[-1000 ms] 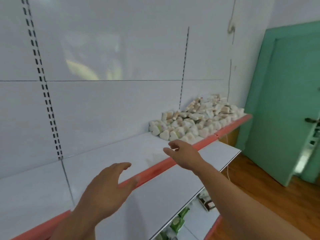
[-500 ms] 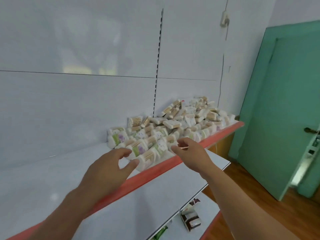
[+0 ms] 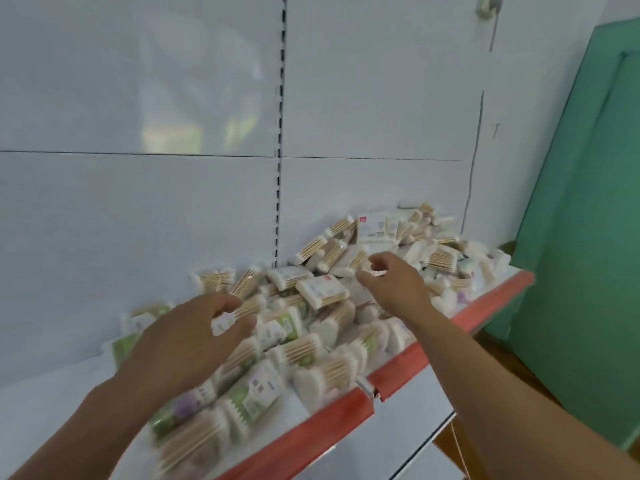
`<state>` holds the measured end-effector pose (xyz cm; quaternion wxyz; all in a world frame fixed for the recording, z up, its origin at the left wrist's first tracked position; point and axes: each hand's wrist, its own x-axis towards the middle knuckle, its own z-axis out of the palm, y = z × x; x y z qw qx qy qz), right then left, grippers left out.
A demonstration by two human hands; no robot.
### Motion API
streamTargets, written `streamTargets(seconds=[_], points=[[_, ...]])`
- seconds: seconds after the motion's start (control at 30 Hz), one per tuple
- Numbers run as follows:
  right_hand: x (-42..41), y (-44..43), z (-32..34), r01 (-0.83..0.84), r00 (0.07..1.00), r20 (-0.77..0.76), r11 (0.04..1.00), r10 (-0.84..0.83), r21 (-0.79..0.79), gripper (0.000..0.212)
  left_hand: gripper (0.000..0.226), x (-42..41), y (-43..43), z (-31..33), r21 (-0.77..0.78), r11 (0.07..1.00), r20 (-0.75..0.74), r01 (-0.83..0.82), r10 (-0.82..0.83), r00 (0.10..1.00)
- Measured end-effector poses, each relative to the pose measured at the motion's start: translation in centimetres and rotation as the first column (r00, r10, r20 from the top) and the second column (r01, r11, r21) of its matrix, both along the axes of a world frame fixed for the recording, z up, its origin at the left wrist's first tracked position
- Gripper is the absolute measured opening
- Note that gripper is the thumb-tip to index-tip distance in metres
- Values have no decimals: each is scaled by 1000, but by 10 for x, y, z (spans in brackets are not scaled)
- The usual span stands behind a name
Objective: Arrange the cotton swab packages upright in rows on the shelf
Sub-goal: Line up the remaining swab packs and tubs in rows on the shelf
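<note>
- cotton swab packages [image 3: 322,291]: several dozen in one loose heap, too many and too blurred to count exactly;
- hands: two, a left hand [image 3: 183,341] and a right hand [image 3: 394,289];
- shelf [image 3: 311,441] under the heap: one;
- green door [image 3: 581,271]: one

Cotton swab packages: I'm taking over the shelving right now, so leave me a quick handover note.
Left hand: fingers curled at a package on the heap's left side; blur hides whether it grips.
Right hand: curled over the heap's middle, grip likewise unclear.
Cotton swab packages: one loose heap on the shelf, lying any way.
Done: no rows visible.
Left: stand all upright in rows.
</note>
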<state>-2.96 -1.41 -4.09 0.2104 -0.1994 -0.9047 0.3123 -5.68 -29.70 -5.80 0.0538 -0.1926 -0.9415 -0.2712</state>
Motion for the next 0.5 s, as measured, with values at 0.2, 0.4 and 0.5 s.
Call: streamTargets(seconds=[0.2,0.4,0.5], points=[[-51,49,8,-17,996,92,988,3,152,64,52,-16,64,14,-101,995,-39,-18,14,999],[-82,61,21,-160,985,107,946,135,283,58,46,-24,117,14,-84,989,-48,-118,115,992],[-87,75,20,-226,974,79,955,214,192,52,44,-30,143,20,-55,990,-50,-132,130,990]])
